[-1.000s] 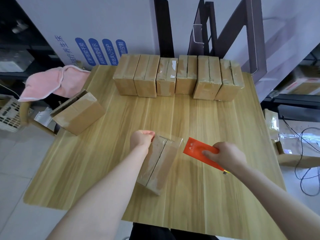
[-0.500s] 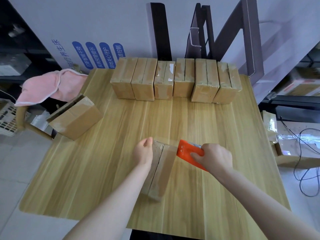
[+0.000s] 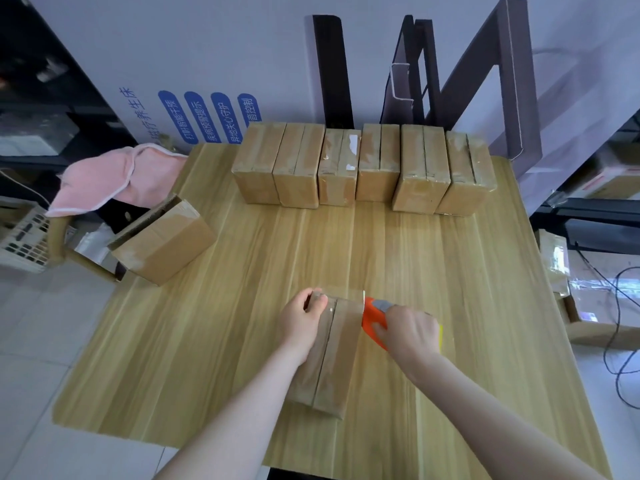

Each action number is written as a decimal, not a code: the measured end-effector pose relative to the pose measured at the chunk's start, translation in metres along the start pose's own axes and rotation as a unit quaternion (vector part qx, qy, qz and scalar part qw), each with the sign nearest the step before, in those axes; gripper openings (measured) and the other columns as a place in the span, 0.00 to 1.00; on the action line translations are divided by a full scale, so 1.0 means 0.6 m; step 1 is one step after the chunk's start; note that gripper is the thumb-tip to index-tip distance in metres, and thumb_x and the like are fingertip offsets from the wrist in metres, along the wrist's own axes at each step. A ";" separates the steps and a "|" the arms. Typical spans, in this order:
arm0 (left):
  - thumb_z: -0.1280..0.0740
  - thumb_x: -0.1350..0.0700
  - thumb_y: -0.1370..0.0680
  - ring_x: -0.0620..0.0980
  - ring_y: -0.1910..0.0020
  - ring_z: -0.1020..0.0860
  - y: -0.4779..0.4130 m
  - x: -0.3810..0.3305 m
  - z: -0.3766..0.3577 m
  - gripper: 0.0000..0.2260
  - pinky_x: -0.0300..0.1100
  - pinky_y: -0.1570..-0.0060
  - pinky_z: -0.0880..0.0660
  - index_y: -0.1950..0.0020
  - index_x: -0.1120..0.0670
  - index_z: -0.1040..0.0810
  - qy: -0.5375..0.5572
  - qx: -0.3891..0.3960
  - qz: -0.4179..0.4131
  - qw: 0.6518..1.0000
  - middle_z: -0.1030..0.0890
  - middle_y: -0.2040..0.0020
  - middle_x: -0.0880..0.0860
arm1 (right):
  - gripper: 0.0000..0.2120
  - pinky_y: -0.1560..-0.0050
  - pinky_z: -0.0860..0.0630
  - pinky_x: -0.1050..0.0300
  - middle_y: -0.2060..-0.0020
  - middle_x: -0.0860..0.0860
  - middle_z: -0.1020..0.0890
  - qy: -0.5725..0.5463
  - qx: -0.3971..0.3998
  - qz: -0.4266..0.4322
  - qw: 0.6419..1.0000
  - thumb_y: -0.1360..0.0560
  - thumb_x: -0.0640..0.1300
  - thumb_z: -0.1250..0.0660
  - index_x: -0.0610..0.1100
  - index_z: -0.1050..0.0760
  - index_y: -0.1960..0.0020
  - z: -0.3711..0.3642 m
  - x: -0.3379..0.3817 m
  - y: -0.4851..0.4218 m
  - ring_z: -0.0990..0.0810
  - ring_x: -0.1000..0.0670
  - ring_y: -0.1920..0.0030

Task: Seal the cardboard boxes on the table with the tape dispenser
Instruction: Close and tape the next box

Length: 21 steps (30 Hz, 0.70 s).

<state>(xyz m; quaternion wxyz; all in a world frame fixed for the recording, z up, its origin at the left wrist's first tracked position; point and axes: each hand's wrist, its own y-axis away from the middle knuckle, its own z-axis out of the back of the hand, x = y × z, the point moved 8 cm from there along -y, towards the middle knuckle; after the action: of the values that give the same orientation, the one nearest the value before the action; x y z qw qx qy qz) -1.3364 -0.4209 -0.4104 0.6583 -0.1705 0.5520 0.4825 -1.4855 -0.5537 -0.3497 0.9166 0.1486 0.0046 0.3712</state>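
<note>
A small cardboard box (image 3: 332, 362) lies lengthwise on the wooden table (image 3: 221, 341) in front of me, with a seam down its top. My left hand (image 3: 300, 319) grips its far left corner, fingers curled over the edge. My right hand (image 3: 410, 332) grips the orange tape dispenser (image 3: 373, 315), whose front edge touches the box's far right corner. A strip of clear tape crosses the far end of the box.
A row of several cardboard boxes (image 3: 360, 168) stands along the table's far edge. One more box (image 3: 162, 244) sits tilted at the left edge. A pink cloth (image 3: 107, 178) lies over a chair at left. Boxes and cables (image 3: 616, 306) lie on the floor at right.
My right hand has brought the tape dispenser leftward from beside the box up against its far right corner. My left hand stayed on the box's far left corner.
</note>
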 end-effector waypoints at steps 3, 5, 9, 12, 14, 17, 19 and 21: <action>0.33 0.50 0.23 0.34 0.51 0.24 0.003 0.003 0.001 0.03 0.29 0.56 0.32 0.53 0.42 0.23 0.038 -0.007 0.021 0.999 0.21 0.52 0.37 | 0.10 0.69 0.32 0.59 0.71 0.55 0.25 -0.019 -0.004 -0.037 0.999 0.23 0.55 0.41 0.58 0.23 0.46 -0.004 -0.033 -0.003 0.21 0.49 0.66; 0.34 0.50 0.22 0.36 0.51 0.24 0.009 0.010 0.002 0.02 0.30 0.58 0.32 0.54 0.42 0.24 0.082 -0.042 0.053 0.994 0.21 0.52 0.39 | 0.14 0.72 0.36 0.59 0.73 0.55 0.27 -0.022 -0.018 -0.064 0.998 0.24 0.59 0.40 0.53 0.21 0.50 0.007 -0.058 -0.004 0.22 0.49 0.67; 0.32 0.51 0.24 0.45 0.56 0.22 0.038 0.035 -0.011 0.03 0.39 0.58 0.28 0.54 0.48 0.24 0.187 -0.130 0.128 0.965 0.20 0.55 0.46 | 0.19 0.70 0.36 0.59 0.73 0.54 0.26 -0.074 -0.077 -0.110 0.988 0.27 0.63 0.38 0.47 0.22 0.58 0.059 -0.092 -0.010 0.23 0.46 0.68; 0.28 0.53 0.27 0.48 0.62 0.24 0.071 0.050 -0.026 0.08 0.38 0.61 0.29 0.59 0.53 0.26 0.195 -0.171 0.136 0.956 0.21 0.61 0.49 | 0.22 0.71 0.30 0.60 0.76 0.53 0.23 -0.192 -0.128 -0.128 0.964 0.27 0.64 0.38 0.47 0.25 0.66 0.095 -0.096 -0.008 0.22 0.50 0.75; 0.26 0.52 0.29 0.46 0.64 0.25 0.096 0.061 -0.039 0.11 0.34 0.64 0.30 0.60 0.53 0.26 0.195 -0.167 0.136 0.957 0.22 0.63 0.49 | 0.23 0.73 0.32 0.60 0.76 0.52 0.22 -0.284 -0.147 -0.141 0.937 0.27 0.63 0.37 0.46 0.25 0.68 0.098 -0.093 -0.002 0.22 0.51 0.76; 0.24 0.50 0.31 0.44 0.63 0.22 0.110 0.067 -0.044 0.11 0.28 0.65 0.31 0.59 0.51 0.25 0.163 -0.140 0.135 0.967 0.20 0.62 0.47 | 0.23 0.70 0.30 0.58 0.73 0.49 0.20 -0.366 -0.114 -0.170 0.908 0.27 0.62 0.35 0.43 0.23 0.67 0.072 -0.087 0.005 0.20 0.46 0.69; 0.24 0.52 0.30 0.44 0.56 0.21 0.094 0.049 -0.033 0.10 0.33 0.57 0.28 0.54 0.49 0.24 0.135 -0.124 0.101 0.978 0.19 0.56 0.47 | 0.23 0.70 0.30 0.58 0.72 0.48 0.20 -0.383 -0.115 -0.175 0.900 0.27 0.63 0.35 0.43 0.23 0.66 0.062 -0.088 0.006 0.20 0.46 0.69; 0.27 0.54 0.27 0.47 0.48 0.22 0.065 0.013 -0.014 0.12 0.39 0.46 0.28 0.46 0.52 0.23 0.066 -0.118 0.031 0.990 0.20 0.49 0.48 | 0.23 0.70 0.30 0.58 0.72 0.49 0.20 -0.385 -0.124 -0.174 0.898 0.27 0.63 0.35 0.44 0.23 0.66 0.060 -0.091 0.008 0.21 0.47 0.69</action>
<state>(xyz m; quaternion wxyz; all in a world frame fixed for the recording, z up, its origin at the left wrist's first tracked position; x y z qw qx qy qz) -1.3737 -0.4053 -0.4085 0.5801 -0.2614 0.5385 0.5525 -1.5237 -0.5974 -0.3196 0.9077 0.1623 -0.3689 0.1168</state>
